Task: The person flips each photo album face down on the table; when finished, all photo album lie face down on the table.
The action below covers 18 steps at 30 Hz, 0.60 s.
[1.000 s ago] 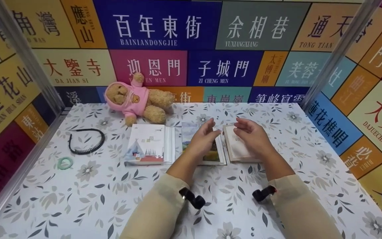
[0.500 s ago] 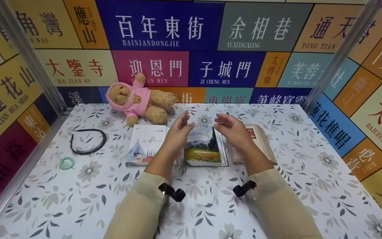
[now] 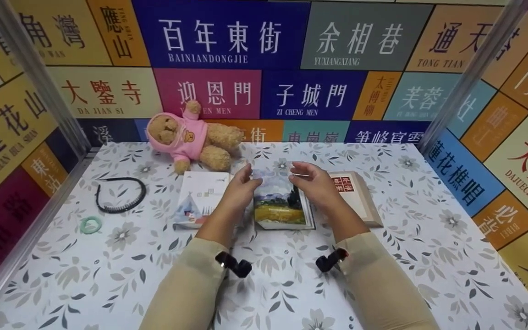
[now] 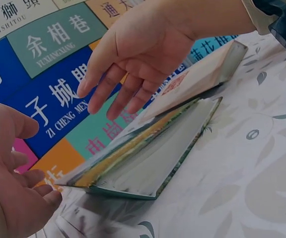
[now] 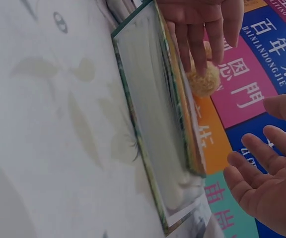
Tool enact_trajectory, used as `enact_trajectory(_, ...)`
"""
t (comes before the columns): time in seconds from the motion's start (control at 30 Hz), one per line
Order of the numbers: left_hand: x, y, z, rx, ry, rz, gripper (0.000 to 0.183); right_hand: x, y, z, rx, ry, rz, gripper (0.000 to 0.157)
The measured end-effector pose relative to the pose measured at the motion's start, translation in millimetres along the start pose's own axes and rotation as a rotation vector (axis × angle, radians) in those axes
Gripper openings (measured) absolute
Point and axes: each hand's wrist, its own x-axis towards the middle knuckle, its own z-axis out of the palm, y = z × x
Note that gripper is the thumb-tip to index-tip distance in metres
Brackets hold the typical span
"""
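Closest in, two beige sleeves [image 3: 179,282] reach across the flower-patterned desk [image 3: 282,293], a small black device at each cuff. Off to the left, a pale green ring [image 3: 84,228] lies flat. The book with a painted landscape cover [image 3: 280,208] lies on the desk between the two forearms, its page edges showing under the cover in both wrist views. The white book with a tent picture [image 3: 200,197] is to its left, partly behind the left forearm; the beige book with red characters [image 3: 360,199] is to its right.

At the far end of the painted book, the left hand [image 3: 241,187] and right hand [image 3: 310,182] face each other across it. The fingers of both are loosely bent and slightly spread, thumbs apart, holding nothing; whether any fingertip touches the cover, I cannot tell.

A black toothed headband [image 3: 141,192] lies farther left. Behind, a teddy bear in a pink hoodie [image 3: 195,140] reclines before the colourful sign-covered wall [image 3: 222,39].
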Motion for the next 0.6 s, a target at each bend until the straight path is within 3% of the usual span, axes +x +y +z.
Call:
enact_trajectory(0.3,1.4,-9.8,-0.3,0.031,-0.035,-0.048,0.075,1.8,12.8,0.8,0.074,-0.027,0.080,0.055)
enact_trajectory(0.6,-0.9,-14.4,0.6,0.052,-0.014,-0.121,0.078,1.6,16.9,5.6,0.102,-0.036,0.116,0.061)
